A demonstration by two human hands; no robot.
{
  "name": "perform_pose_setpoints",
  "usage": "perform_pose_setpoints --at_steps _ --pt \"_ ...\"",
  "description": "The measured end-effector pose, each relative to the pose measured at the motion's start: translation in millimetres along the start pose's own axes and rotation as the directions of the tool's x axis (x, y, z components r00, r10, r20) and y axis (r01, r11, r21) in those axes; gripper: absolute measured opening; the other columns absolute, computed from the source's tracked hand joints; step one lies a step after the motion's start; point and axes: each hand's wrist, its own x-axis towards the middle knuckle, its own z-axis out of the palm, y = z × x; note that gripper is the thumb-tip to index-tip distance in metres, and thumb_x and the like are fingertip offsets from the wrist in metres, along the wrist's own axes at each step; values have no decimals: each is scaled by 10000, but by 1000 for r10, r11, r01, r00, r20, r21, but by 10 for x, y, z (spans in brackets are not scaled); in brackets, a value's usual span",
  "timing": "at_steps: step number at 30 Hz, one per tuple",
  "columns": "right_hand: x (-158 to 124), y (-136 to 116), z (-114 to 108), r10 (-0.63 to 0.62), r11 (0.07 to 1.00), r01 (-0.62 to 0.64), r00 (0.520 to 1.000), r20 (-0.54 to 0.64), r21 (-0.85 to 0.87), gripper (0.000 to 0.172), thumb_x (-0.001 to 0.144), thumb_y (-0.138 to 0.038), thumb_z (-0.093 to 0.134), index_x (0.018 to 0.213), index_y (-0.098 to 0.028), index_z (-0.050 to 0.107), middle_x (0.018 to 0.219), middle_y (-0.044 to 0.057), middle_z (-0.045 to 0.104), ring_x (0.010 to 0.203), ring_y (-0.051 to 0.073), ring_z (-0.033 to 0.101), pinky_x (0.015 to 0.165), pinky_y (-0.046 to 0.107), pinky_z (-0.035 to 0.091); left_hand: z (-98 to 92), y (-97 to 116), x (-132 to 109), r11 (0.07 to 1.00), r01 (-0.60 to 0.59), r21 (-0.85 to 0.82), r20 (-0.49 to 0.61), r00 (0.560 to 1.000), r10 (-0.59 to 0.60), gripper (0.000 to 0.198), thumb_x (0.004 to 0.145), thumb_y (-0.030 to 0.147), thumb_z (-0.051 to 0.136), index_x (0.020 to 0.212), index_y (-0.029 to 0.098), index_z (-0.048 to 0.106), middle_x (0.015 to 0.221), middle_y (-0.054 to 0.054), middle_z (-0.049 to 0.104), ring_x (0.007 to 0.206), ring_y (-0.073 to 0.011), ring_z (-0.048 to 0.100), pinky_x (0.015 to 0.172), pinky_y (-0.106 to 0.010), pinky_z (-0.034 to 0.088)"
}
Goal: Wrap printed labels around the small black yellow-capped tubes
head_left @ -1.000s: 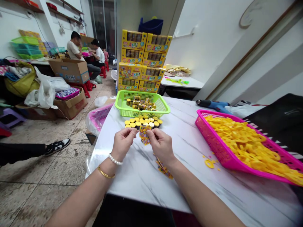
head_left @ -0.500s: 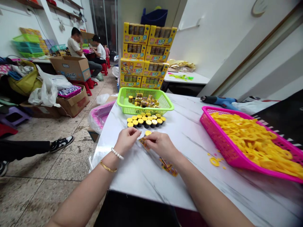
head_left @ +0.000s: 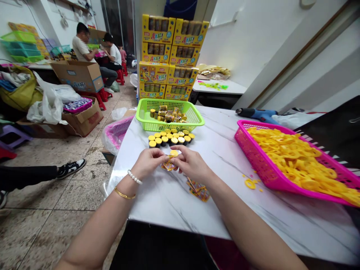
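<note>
My left hand [head_left: 147, 162] pinches the edge of a small printed plastic sleeve [head_left: 168, 165], shiny and orange-yellow. On its other side, the thumb and fingers of my right hand [head_left: 191, 162] close on the same sleeve. Just beyond my fingertips a single cup's yellow lid [head_left: 174, 153] shows; its lower part is hidden. Several small dark cups with yellow lids [head_left: 169, 136] stand in rows farther back. Under my right wrist lies a loose pile of printed sleeves [head_left: 199, 190], partly covered by the forearm.
A green basket [head_left: 142, 115] of sleeved cups stands behind the rows. At right, a pink basket [head_left: 253, 170] holds yellow plastic rings, with a loose ring [head_left: 249, 183] beside it. A blue heat gun [head_left: 257, 114] lies behind. Yellow boxes [head_left: 157, 54] are stacked beyond; people [head_left: 84, 48] sit far left.
My right hand's fingers have spread and shifted around the sleeve, and my left hand has moved in closer to it. The sleeve now looks more opened out. The view has tilted slightly downward.
</note>
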Motion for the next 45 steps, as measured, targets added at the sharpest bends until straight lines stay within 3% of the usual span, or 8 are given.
perform_pose_setpoints --at_steps 6,9,12,15,20,38,41,45 --pt "-6 -25 -23 -131 971 117 990 -52 -207 269 832 -276 651 1085 -194 698 890 18 722 628 116 609 633 245 457 -11 25 -22 982 -46 184 -76 995 61 197 720 334 719 640 155 700 677 -27 665 664 -142 566 630 -249 419" --pt "11 -8 -7 -133 979 123 990 -51 -164 181 849 -335 611 803 -175 682 711 -3 637 579 109 508 559 235 376 -2 20 -24 978 -86 191 -62 993 99 221 733 344 703 625 152 692 688 -26 658 685 -146 570 651 -254 425" --pt "45 34 28 -126 991 121 985 -121 -49 352 881 -404 543 607 -182 534 567 -25 485 551 107 413 516 239 302 24 30 -36 987 -132 88 -169 975 146 296 766 423 689 664 145 694 640 -10 617 632 -124 525 611 -239 404" --pt "77 62 40 -95 992 113 952 -292 48 418 894 -500 534 620 -184 527 559 -25 466 548 110 398 518 249 306 58 78 -74 977 -191 -96 -284 946 157 415 780 554 695 728 143 689 602 14 564 545 -91 455 535 -219 361" --pt "82 49 44 -80 981 137 933 -351 139 462 905 -565 535 668 -172 590 567 -14 498 544 118 434 523 255 337 119 133 -150 964 -188 -186 -237 961 142 547 744 676 710 723 130 709 566 14 531 477 -66 396 461 -209 297" --pt "58 70 168 -356 934 340 865 -353 -106 416 974 -393 517 614 -184 510 569 -23 461 556 109 425 542 251 314 158 175 -169 966 -255 -34 -316 920 231 206 682 362 802 742 164 801 765 -63 712 717 -145 608 663 -249 481" --pt "68 80 171 -421 907 390 836 -352 -160 403 979 -362 515 616 -188 512 583 -15 506 564 114 465 556 256 339 152 178 -154 977 -155 -144 -267 957 112 247 622 358 852 733 147 786 705 -56 701 622 -121 585 574 -229 467" --pt "107 136 20 -432 902 375 809 -400 -215 310 968 -381 546 744 -189 645 698 24 624 660 145 568 624 270 423 101 181 -112 896 104 -431 -150 971 -185 278 633 321 862 768 125 718 571 0 629 373 -42 414 350 -163 239"
